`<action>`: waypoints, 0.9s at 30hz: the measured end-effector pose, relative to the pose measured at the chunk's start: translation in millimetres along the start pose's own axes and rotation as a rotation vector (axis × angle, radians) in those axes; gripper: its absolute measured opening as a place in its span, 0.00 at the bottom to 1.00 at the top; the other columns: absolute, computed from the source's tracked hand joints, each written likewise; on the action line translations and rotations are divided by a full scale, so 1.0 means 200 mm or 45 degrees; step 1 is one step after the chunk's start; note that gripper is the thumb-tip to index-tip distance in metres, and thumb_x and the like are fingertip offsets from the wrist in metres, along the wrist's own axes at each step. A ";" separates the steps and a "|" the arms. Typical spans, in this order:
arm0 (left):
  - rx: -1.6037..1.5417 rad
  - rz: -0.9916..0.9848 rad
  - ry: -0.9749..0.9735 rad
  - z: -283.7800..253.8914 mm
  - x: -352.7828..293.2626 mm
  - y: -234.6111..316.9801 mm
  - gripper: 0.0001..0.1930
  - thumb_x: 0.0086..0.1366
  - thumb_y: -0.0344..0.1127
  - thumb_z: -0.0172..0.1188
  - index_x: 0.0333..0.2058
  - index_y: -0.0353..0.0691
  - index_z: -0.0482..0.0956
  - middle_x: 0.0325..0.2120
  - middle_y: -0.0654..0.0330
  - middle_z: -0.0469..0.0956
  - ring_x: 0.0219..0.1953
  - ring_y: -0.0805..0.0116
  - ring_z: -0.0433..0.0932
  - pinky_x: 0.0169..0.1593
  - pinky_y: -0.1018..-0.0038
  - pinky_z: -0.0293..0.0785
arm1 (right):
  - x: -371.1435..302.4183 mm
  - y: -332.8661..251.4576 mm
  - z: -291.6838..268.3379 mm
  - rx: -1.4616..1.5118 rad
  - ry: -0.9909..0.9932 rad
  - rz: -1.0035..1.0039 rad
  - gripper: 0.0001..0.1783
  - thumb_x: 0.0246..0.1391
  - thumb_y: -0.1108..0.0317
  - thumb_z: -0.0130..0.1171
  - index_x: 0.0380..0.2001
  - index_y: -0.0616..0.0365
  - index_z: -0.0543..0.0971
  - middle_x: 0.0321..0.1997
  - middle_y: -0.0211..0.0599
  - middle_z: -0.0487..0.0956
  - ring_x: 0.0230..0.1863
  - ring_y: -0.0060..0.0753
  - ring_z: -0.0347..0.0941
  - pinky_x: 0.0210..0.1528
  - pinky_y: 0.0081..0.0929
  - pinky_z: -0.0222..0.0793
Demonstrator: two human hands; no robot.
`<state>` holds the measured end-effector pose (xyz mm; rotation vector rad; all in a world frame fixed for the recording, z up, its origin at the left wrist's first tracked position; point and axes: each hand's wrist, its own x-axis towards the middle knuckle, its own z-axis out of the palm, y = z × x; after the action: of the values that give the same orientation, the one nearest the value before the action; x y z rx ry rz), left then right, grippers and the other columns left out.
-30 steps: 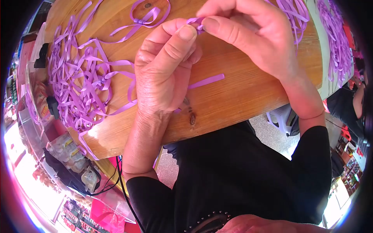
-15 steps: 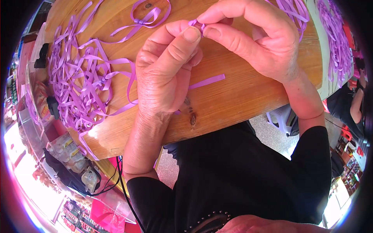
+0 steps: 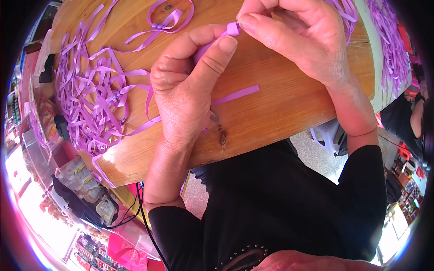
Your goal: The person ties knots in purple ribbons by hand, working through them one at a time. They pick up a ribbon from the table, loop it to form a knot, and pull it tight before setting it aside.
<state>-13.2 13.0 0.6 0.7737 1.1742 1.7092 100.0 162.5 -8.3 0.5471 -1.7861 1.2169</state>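
Observation:
Between my two hands, above the far part of the wooden table, is a purple ribbon (image 3: 233, 29) with a small folded loop or knot in it. My left hand (image 3: 187, 83) grips it between thumb and index finger, and part of the ribbon runs inside the curled fingers. My right hand (image 3: 300, 43) pinches the ribbon just right of the fold, thumb against index finger; its fingertips reach the upper edge of the view. A flat ribbon end (image 3: 239, 94) lies on the wood beyond my left wrist.
A tangled heap of purple ribbon (image 3: 92, 99) covers the left of the wooden table (image 3: 280, 108). A knotted ribbon loop (image 3: 159, 26) lies at the far side. More ribbons (image 3: 389, 49) hang at the right edge. Dark cables (image 3: 141, 203) run below the table's left corner.
My thumb and finger tips have drawn slightly apart, and the ribbon's fold now shows more between them. The left hand has shifted slightly left and tilted; the right has moved slightly up.

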 end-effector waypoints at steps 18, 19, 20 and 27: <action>0.184 -0.018 0.064 0.00 -0.02 0.01 0.08 0.62 0.27 0.57 0.39 0.32 0.79 0.32 0.57 0.80 0.22 0.83 0.62 0.27 0.87 0.56 | 0.15 -0.21 0.02 -0.884 -0.167 0.570 0.17 0.50 0.74 0.62 0.45 0.64 0.77 0.35 0.40 0.77 0.38 0.30 0.73 0.38 0.22 0.68; 0.159 0.002 0.033 0.02 -0.01 0.01 0.08 0.61 0.26 0.57 0.39 0.32 0.79 0.32 0.58 0.80 0.22 0.83 0.63 0.27 0.87 0.57 | 0.07 -0.03 -0.04 -1.031 -0.209 -0.069 0.18 0.49 0.74 0.62 0.45 0.64 0.77 0.35 0.40 0.77 0.38 0.32 0.72 0.38 0.24 0.67; 0.141 0.023 0.023 0.01 -0.01 0.01 0.08 0.61 0.26 0.58 0.39 0.32 0.79 0.31 0.59 0.80 0.23 0.83 0.63 0.28 0.87 0.58 | 0.09 0.06 -0.02 -1.116 -0.246 -0.724 0.18 0.47 0.74 0.63 0.44 0.64 0.78 0.35 0.40 0.77 0.38 0.34 0.71 0.37 0.25 0.66; 0.432 0.073 0.069 -0.04 0.00 0.02 0.04 0.60 0.27 0.60 0.33 0.33 0.81 0.24 0.71 0.76 0.26 0.87 0.67 0.30 0.90 0.62 | 0.14 -0.30 0.04 -1.050 -0.351 0.556 0.08 0.43 0.76 0.63 0.31 0.62 0.80 0.32 0.36 0.76 0.36 0.33 0.69 0.38 0.26 0.64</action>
<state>-20.1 8.9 1.2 0.9770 1.5160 1.6048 127.5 133.8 45.8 -0.1767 -2.5081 0.5673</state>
